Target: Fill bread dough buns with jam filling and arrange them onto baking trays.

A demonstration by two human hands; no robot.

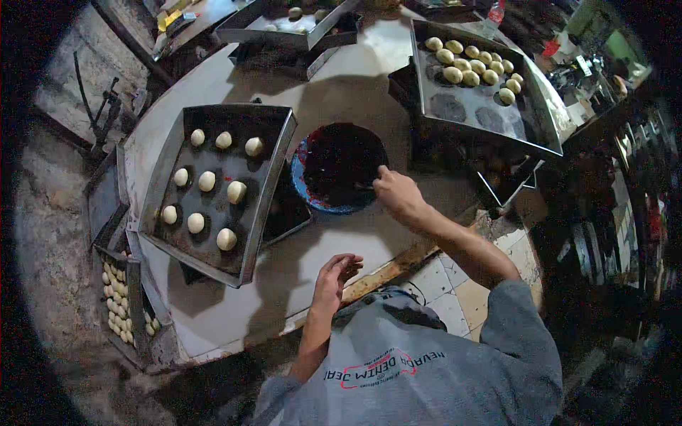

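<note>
A round blue bowl (301, 190) with a very dark filling and reddish smears inside its wall stands on the pale table. At the bowl's right rim, my right hand (398, 193) is closed; a thin, dim shape runs from it into the bowl, too dark to name. My left hand (338, 278) hovers near the table's front edge, fingers loosely bent and apart, with nothing visible in it. Left of the bowl, a metal baking tray (273, 177) carries several pale dough balls (207, 181) in spaced rows.
At the back right, a raised tray (455, 110) bears several yellowish dough balls (470, 78) crowded toward its far side. Another tray (320, 32) stands at the back. Low on the left, a tray (135, 298) is packed with small dough balls. The table's worn edge (383, 278) runs before me.
</note>
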